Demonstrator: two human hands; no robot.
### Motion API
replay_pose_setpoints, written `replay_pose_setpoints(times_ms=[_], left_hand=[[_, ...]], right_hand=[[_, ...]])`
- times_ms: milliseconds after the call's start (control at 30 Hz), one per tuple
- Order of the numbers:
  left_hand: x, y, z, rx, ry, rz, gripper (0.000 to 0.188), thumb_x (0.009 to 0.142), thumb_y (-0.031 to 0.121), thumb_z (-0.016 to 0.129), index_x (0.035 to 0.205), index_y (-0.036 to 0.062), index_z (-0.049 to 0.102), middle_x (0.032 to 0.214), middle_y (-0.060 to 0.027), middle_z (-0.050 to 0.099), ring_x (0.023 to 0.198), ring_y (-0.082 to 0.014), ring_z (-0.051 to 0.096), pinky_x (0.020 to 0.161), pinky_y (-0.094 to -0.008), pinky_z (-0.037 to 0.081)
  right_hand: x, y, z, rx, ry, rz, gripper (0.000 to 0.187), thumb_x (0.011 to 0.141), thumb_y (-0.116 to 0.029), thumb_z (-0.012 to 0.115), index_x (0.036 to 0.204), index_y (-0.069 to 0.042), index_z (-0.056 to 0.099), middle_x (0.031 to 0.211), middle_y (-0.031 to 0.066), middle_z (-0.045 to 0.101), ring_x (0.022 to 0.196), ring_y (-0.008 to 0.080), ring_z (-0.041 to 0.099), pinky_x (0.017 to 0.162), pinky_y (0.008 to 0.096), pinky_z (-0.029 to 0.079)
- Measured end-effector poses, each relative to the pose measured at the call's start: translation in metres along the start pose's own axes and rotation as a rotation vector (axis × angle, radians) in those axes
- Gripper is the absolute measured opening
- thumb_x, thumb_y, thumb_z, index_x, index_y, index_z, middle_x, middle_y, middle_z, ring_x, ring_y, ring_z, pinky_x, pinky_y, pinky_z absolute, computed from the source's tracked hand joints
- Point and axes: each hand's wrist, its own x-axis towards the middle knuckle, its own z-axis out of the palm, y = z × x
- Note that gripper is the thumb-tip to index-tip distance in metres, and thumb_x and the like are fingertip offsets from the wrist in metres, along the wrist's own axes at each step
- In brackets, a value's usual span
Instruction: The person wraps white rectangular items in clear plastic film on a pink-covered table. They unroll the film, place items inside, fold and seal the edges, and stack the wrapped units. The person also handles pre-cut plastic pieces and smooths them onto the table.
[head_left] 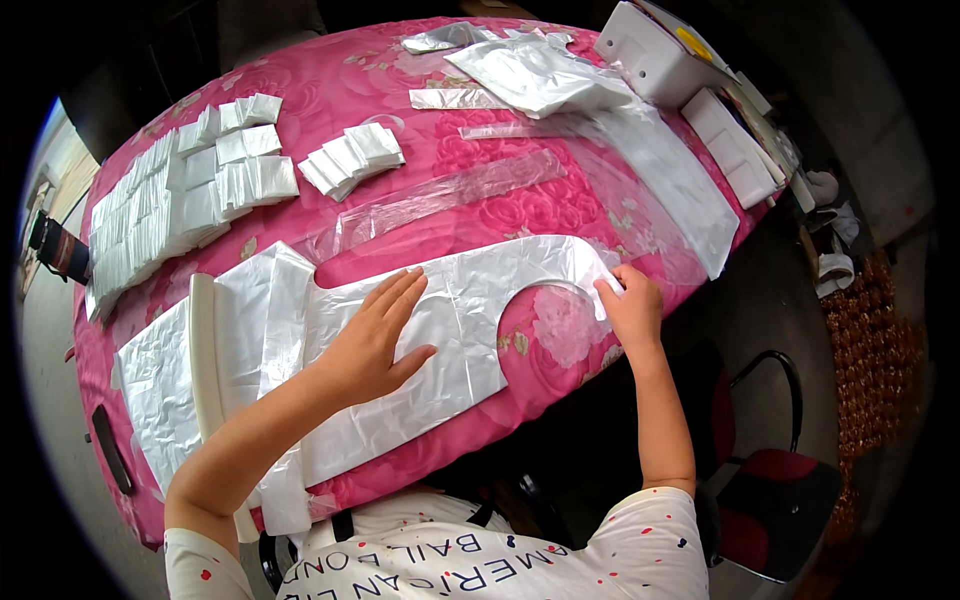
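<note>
A white plastic sheet [450, 300] with a rounded far end and a large curved cutout lies flat across the near side of the table. It looks like a plastic bag or apron. Flat on its middle rests my left hand [375, 345], fingers stretched out and holding nothing. At the right end, my right hand [630, 305] pinches the strip beside the cutout between thumb and fingers. A pale, slightly curved bar [205, 350] lies across the sheet's left part. Next to it runs a folded band of translucent plastic [285, 330].
Folded white packets [180, 190] stand in rows at the far left, with a smaller stack [352, 160] nearby. A clear plastic strip [440, 205], a heap of white plastic [545, 75] and a white box [655, 55] lie farther off. A red-and-black chair [775, 505] stands at right.
</note>
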Motion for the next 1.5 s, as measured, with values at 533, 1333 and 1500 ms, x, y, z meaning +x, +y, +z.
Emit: replay_pose_setpoints(times_ms=[533, 1333, 1500], left_hand=[[-0.068, 0.0, -0.01, -1.515, -0.263, -0.584, 0.067, 0.065, 0.02, 0.05, 0.126, -0.0055, 0.04, 0.097, -0.0104, 0.057, 0.078, -0.0164, 0.053, 0.075, -0.0292, 0.044], [-0.379, -0.086, -0.136, -0.754, 0.574, -1.095, 0.017, 0.087, 0.007, 0.049, 0.097, 0.0007, 0.061, 0.089, -0.0091, 0.065, 0.078, -0.0165, 0.064, 0.071, -0.0323, 0.053], [-0.335, -0.101, -0.124, 0.121, 0.468, -0.811, 0.023, 0.084, 0.004, 0.054, 0.106, -0.0012, 0.057, 0.101, -0.0103, 0.063, 0.088, -0.0197, 0.061, 0.075, -0.0304, 0.048]], right_hand=[[-0.123, -0.175, 0.022, 0.741, -0.381, -0.996, 0.027, 0.072, -0.02, 0.073, 0.093, -0.006, 0.062, 0.08, 0.0039, 0.057, 0.069, 0.0196, 0.055, 0.062, 0.0304, 0.046], [-0.079, -0.22, 0.062, 0.757, -0.367, -0.658, 0.016, 0.073, -0.015, 0.069, 0.077, -0.004, 0.058, 0.066, 0.0098, 0.054, 0.06, 0.0296, 0.053, 0.056, 0.0369, 0.042], [-0.148, -0.292, 0.096, 0.659, -0.662, -0.974, 0.021, 0.073, -0.02, 0.068, 0.079, -0.005, 0.056, 0.073, 0.0081, 0.057, 0.065, 0.0259, 0.056, 0.063, 0.0344, 0.045]])
